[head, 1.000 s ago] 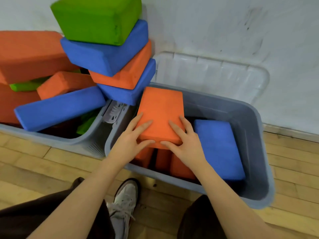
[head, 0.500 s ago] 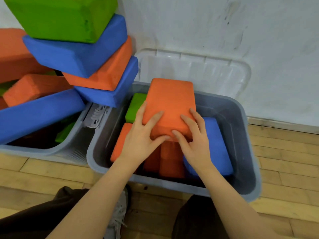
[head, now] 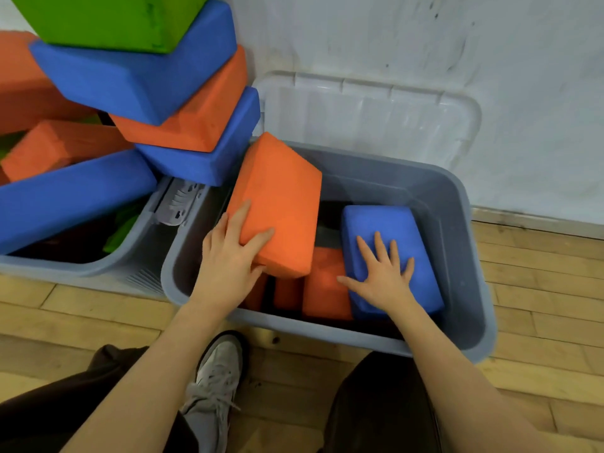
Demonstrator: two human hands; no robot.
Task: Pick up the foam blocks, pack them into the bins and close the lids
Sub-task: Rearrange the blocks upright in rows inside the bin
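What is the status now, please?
Left hand grips orange block, tilted over grey bin. Right hand flat on blue block. Lid open.

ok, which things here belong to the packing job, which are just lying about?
Job:
- orange block, left hand grips it
- blue block under flat right hand
- grey bin
- clear lid
- stacked blocks
- second bin

Lying about:
- sneaker
- wood floor
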